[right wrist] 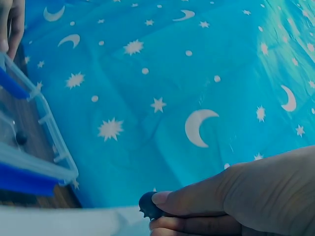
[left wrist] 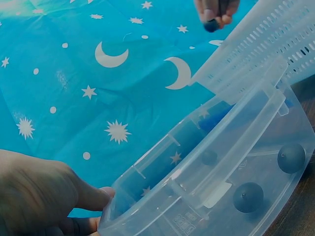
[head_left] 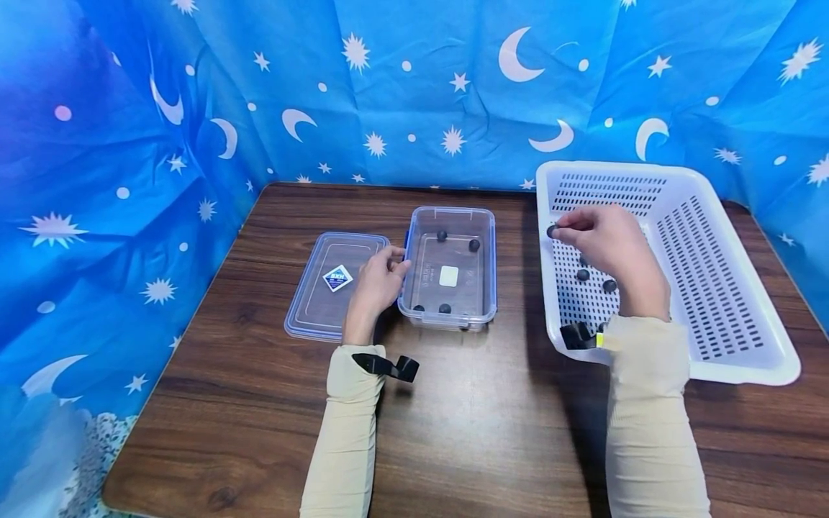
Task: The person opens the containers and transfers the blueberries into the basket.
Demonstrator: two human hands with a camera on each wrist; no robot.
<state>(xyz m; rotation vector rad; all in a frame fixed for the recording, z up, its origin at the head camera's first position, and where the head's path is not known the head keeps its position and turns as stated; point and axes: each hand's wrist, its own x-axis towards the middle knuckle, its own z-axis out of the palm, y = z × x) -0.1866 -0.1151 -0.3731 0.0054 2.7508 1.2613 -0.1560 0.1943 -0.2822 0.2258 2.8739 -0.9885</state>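
My right hand [head_left: 618,241] pinches a dark blueberry [right wrist: 150,205] between thumb and fingers, over the left rim of the white basket [head_left: 738,370]. Its crown end points downward in the right wrist view. Inside the basket lie several more blueberries [head_left: 583,275], partly hidden by the hand and forearm. My left hand [head_left: 378,282] holds the left edge of a clear plastic container [head_left: 490,273], with the thumb [left wrist: 101,196] at its rim. A few blueberries [left wrist: 248,197] rest on the container's floor, spread toward its front and back.
The container's clear lid [head_left: 314,288], with a blue edge and a diamond label, lies flat at left, partly under my left hand. All stand on a dark wooden table [head_left: 479,432]. Behind hangs a blue cloth [head_left: 440,93] with moons and stars. Black straps [head_left: 388,365] hang from my wrists.
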